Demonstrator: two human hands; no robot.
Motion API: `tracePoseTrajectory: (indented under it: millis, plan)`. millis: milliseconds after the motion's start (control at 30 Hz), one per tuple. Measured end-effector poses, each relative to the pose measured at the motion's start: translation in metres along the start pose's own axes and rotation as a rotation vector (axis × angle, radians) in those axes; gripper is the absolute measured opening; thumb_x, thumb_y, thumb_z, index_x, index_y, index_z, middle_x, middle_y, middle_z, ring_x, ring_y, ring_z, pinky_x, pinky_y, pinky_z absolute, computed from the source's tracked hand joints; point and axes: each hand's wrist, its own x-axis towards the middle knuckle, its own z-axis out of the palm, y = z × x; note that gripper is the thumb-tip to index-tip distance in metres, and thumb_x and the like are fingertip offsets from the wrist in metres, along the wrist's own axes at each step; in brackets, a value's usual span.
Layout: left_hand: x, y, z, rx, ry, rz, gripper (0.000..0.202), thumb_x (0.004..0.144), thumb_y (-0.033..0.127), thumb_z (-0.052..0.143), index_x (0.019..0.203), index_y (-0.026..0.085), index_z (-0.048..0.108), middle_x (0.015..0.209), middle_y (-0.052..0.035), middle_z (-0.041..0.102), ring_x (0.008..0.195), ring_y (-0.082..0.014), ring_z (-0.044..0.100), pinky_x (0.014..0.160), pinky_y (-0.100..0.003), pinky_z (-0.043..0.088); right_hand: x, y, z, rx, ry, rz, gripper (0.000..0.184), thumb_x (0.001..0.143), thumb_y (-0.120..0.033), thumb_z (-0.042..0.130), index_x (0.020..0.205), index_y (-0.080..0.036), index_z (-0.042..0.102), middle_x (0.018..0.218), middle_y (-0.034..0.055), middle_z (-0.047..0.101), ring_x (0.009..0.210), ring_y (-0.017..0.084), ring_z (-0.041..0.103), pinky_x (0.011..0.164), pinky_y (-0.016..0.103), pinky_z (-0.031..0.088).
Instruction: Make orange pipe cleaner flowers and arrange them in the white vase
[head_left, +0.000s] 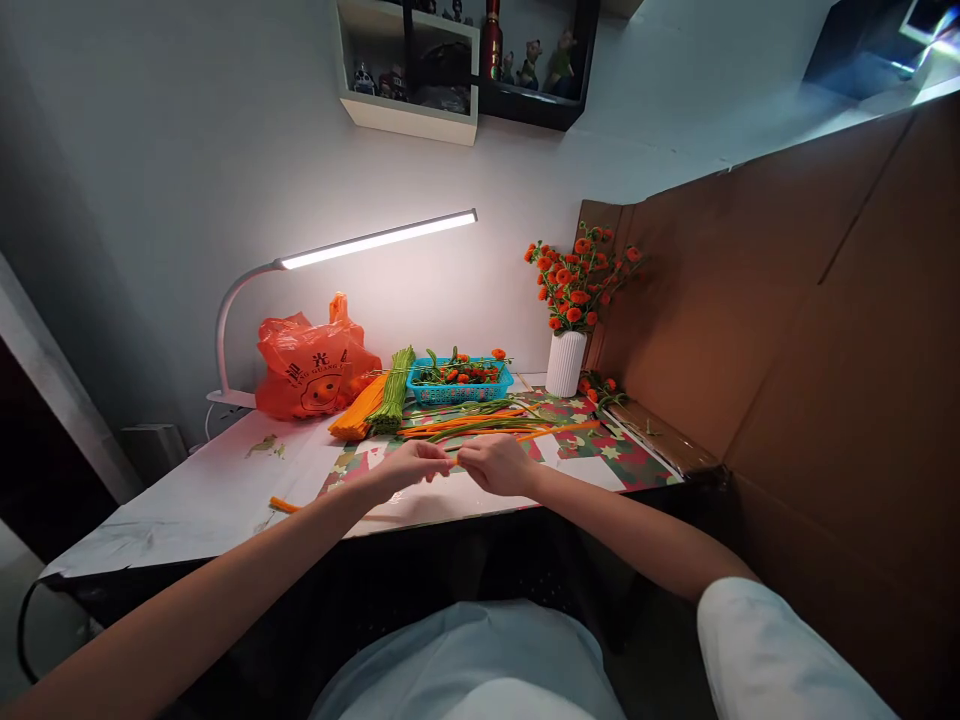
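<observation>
My left hand (415, 467) and my right hand (496, 464) are close together over the near edge of the table, both with fingers pinched. Between the fingertips shows a small bit of an orange pipe cleaner (455, 461); the fingers hide most of it. Just beyond the hands lie loose green and orange pipe cleaners (457, 428). An orange stem (562, 430) reaches out to the right past my right hand; whether it is the held one I cannot tell. A thick orange bundle (360, 408) and a green bundle (394, 390) lie behind my left hand.
A blue basket (461, 393) holds orange flowers. A white vase (566, 364) with orange flowers stands at the back right, by a tall cardboard panel (840, 330). An orange plastic bag (315, 365) and a lit lamp (379, 240) are at left. Short orange pieces (283, 505) lie near the front edge.
</observation>
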Motion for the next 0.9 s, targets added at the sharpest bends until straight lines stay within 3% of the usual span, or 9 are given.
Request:
tracePoseTrajectory:
  millis: [67,133,233,333,500,700,767,900]
  plan:
    - [-0.005,-0.004,0.007,0.229,0.254,0.287,0.026,0.077,0.042,0.061,0.077,0.017,0.066,0.075,-0.0037,0.066,0.065,-0.0136,0.056,0.059,-0.025,0.042,0.001,-0.002,-0.004,0.167,0.014,0.164,0.015,0.086,-0.013,0.049,0.077,-0.016,0.06,0.073,0.0007,0.06,0.062,0.01,0.046,0.056,0.023,0.027]
    - [-0.01,-0.007,0.011,0.446,0.411,0.506,0.021,0.084,0.035,0.055,0.083,0.019,0.067,0.083,-0.0047,0.068,0.071,-0.0144,0.06,0.065,-0.025,0.044,0.004,-0.003,-0.008,0.354,0.01,0.283,0.013,0.085,-0.014,0.052,0.075,-0.015,0.06,0.068,-0.0016,0.057,0.06,0.009,0.044,0.056,0.022,0.027]
    - [-0.015,-0.008,0.012,0.671,0.486,0.684,0.025,0.091,0.03,0.046,0.085,0.02,0.068,0.083,-0.0051,0.069,0.073,-0.0146,0.062,0.066,-0.025,0.046,0.007,-0.002,-0.012,0.588,-0.01,0.385,0.014,0.085,-0.02,0.053,0.074,-0.015,0.06,0.065,-0.0035,0.053,0.059,0.008,0.043,0.056,0.021,0.027]
    - [-0.016,-0.006,0.01,0.786,0.489,0.751,0.028,0.093,0.031,0.043,0.085,0.019,0.068,0.083,-0.0059,0.069,0.074,-0.0156,0.063,0.068,-0.026,0.047,0.007,0.0,-0.013,0.728,-0.049,0.418,0.017,0.086,-0.024,0.053,0.074,-0.015,0.06,0.062,-0.0044,0.05,0.056,0.008,0.04,0.054,0.02,0.027]
    - [-0.019,0.001,0.011,0.785,0.444,0.672,0.028,0.092,0.031,0.044,0.083,0.019,0.067,0.08,-0.0059,0.069,0.072,-0.0162,0.062,0.067,-0.026,0.045,0.004,-0.002,-0.014,0.625,-0.038,0.377,0.015,0.086,-0.022,0.054,0.075,-0.015,0.061,0.062,-0.0042,0.05,0.056,0.008,0.041,0.054,0.02,0.028]
    - [-0.018,0.005,0.013,0.489,0.341,0.424,0.026,0.086,0.037,0.051,0.074,0.019,0.066,0.07,-0.0031,0.068,0.063,-0.0145,0.057,0.06,-0.025,0.042,-0.002,-0.004,-0.008,0.253,0.084,0.132,0.014,0.088,-0.014,0.048,0.08,-0.016,0.059,0.074,0.0011,0.06,0.065,0.011,0.048,0.059,0.022,0.029]
    - [-0.016,0.006,0.01,0.306,0.238,0.331,0.031,0.082,0.045,0.055,0.072,0.018,0.066,0.065,-0.0024,0.065,0.059,-0.0136,0.055,0.058,-0.025,0.042,-0.004,-0.003,-0.006,0.148,0.107,0.044,0.019,0.091,-0.016,0.042,0.082,-0.017,0.058,0.077,0.0023,0.06,0.066,0.012,0.049,0.059,0.023,0.029]
    - [-0.01,0.007,0.002,-0.103,-0.075,0.12,0.041,0.071,0.056,0.065,0.069,0.015,0.064,0.066,-0.0028,0.062,0.054,-0.011,0.051,0.054,-0.024,0.039,-0.004,0.002,-0.005,-0.024,0.131,-0.109,0.026,0.095,-0.019,0.034,0.083,-0.018,0.057,0.076,0.003,0.058,0.07,0.013,0.051,0.064,0.025,0.031]
